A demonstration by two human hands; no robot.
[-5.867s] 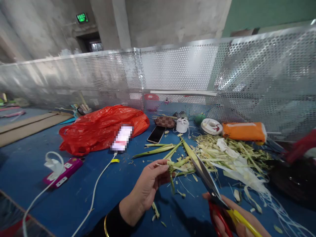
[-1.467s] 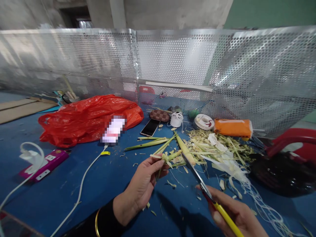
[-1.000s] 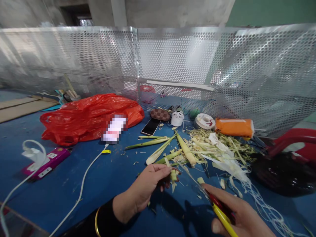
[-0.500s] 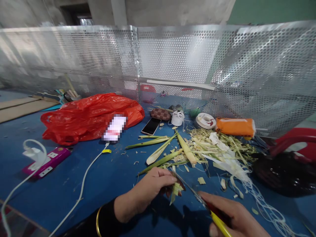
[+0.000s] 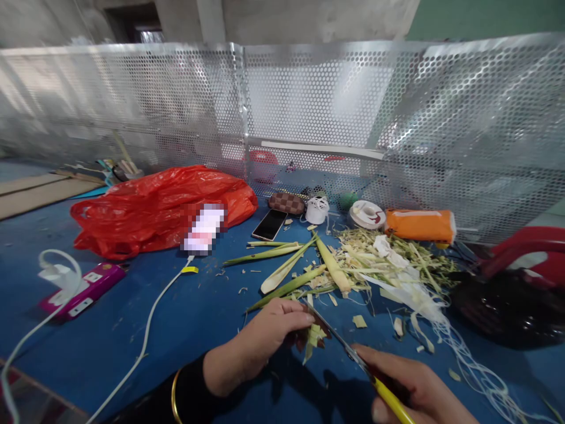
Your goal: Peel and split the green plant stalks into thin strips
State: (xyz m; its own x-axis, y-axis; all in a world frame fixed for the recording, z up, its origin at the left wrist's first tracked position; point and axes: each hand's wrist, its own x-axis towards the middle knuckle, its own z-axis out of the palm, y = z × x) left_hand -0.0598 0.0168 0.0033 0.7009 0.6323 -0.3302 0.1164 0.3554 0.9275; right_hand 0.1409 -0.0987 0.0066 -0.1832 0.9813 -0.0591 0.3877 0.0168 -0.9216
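My left hand is closed, thumb against fingers, on a pale green strip of plant that hangs below the fingertips. My right hand grips yellow-handled scissors, whose narrow metal blades point up and left, close by the left fingertips. Whether the blades touch the strip I cannot tell. Just beyond the hands lie long green-and-cream plant sheaths. A heap of shredded stalks spreads to their right, and small trimmings are scattered on the blue table.
At the left are a red plastic bag, a phone with a blurred screen, its white cable and a purple power strip. A dark phone, tape roll, orange packet and black bag lie farther off.
Almost nothing differs. The view has shifted very slightly; both hands, the scissors and the plant strip keep nearly the same places.
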